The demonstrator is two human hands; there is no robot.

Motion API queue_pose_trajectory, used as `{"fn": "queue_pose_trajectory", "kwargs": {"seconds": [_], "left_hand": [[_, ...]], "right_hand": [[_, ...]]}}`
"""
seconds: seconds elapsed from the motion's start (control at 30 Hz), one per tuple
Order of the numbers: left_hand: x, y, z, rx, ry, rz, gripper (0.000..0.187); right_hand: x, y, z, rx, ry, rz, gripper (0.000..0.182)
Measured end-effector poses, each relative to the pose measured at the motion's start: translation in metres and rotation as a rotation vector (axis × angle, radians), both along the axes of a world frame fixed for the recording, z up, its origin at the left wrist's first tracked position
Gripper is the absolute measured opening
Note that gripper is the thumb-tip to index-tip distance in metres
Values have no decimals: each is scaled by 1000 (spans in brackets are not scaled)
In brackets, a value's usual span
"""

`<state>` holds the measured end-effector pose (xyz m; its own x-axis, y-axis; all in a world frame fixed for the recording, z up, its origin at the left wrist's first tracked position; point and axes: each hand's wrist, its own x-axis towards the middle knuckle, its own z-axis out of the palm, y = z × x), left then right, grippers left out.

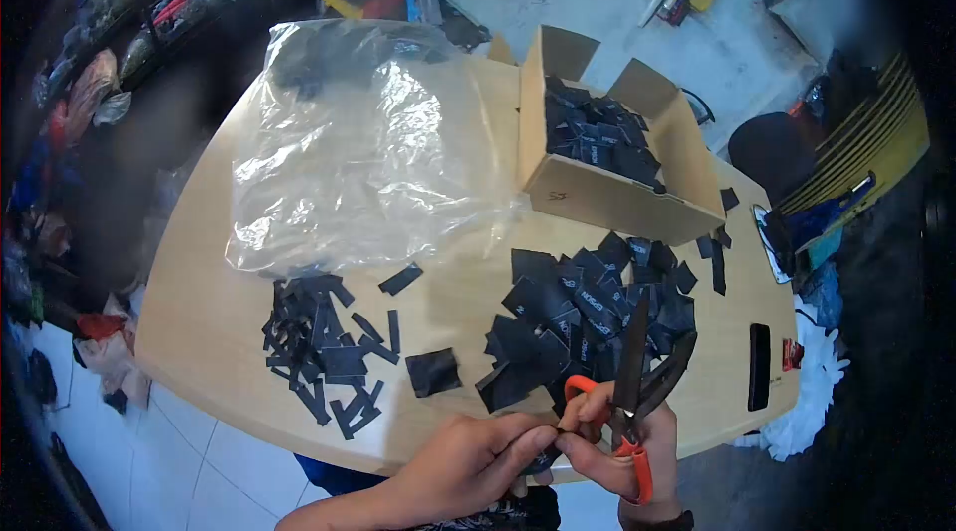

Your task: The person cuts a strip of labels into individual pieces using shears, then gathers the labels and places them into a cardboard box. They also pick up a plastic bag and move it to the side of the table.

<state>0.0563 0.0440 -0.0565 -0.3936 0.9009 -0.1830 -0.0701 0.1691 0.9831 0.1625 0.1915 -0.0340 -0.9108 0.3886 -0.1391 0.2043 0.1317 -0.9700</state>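
My left hand (478, 466) is closed at the table's front edge, its thumb and fingers pinching a small black piece (543, 461). Touching it from the right, my right hand (622, 451) holds orange-handled scissors (629, 412), their dark blades apart and pointing away from me. Its fingertips also meet the black piece. Just beyond the hands lies a pile of black patches (588, 317), some with white lettering. One black square (432, 373) lies alone to the left. Farther left is a heap of narrow black strips (324, 342).
A cardboard box (617, 201) with more black patches stands at the back right. A clear plastic bag (363, 153) covers the back left of the wooden table (199, 332). A dark phone-like object (760, 367) lies near the right edge.
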Motion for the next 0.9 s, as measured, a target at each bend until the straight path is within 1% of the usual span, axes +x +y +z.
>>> {"fn": "queue_pose_trajectory", "kwargs": {"seconds": [0.03, 0.1, 0.13, 0.2, 0.23, 0.3, 0.33, 0.37, 0.43, 0.5, 0.57, 0.6, 0.63, 0.7, 0.73, 0.77, 0.83, 0.87, 0.9], "left_hand": [[1, 1, 0, 3, 4, -8, 20], [3, 0, 0, -10, -165, 4, 19], [2, -2, 0, -10, -164, 1, 19], [-3, -8, -2, 24, 200, -6, 18], [-5, -10, -3, 24, 203, -12, 18], [-8, -12, -9, 38, 642, 308, 16], [-10, -12, -15, 40, 795, 380, 15], [-11, -12, -19, 38, 797, 381, 15], [-12, -12, -25, -114, 1142, 413, 24], [-10, -10, -29, -160, 1154, 394, 22], [-8, -3, -35, -67, 1162, 342, 25], [-7, 1, -37, -45, 1145, 292, 27], [-4, 7, -35, -44, 1145, 292, 27], [1, 20, -31, 148, 775, 306, 29], [2, 20, -22, 169, 673, 298, 30], [0, 20, -19, 167, 676, 296, 30], [-4, 19, -16, 317, 675, 380, 34], [-7, 17, -13, 320, 675, 372, 34], [-9, 13, -11, 334, 632, 287, 37]], "right_hand": [[1, 0, -1, 3, 4, -8, 32], [2, 1, -4, -30, 79, -12, 31], [3, 1, -4, -30, 79, -15, 31], [3, 4, -2, -28, 120, -97, 20], [4, 5, 1, -28, 123, -103, 20], [11, 11, 9, -155, 136, -206, 21], [16, 19, 10, -110, 170, -173, 22], [17, 23, 9, -97, 260, -174, 24], [27, 29, 8, -286, 388, -192, 29], [30, 33, 11, -267, 415, -190, 31], [34, 36, 12, -244, 438, -193, 33], [36, 37, 11, -243, 401, -184, 32], [38, 38, 10, -242, 363, -173, 32], [37, 34, 9, -229, 356, -182, 31], [36, 33, 9, -218, 353, -194, 31], [36, 33, 8, -221, 355, -195, 31], [37, 33, 9, -230, 376, -190, 29], [34, 30, 10, -229, 379, -198, 29], [29, 24, 14, -230, 371, -224, 32]]}}
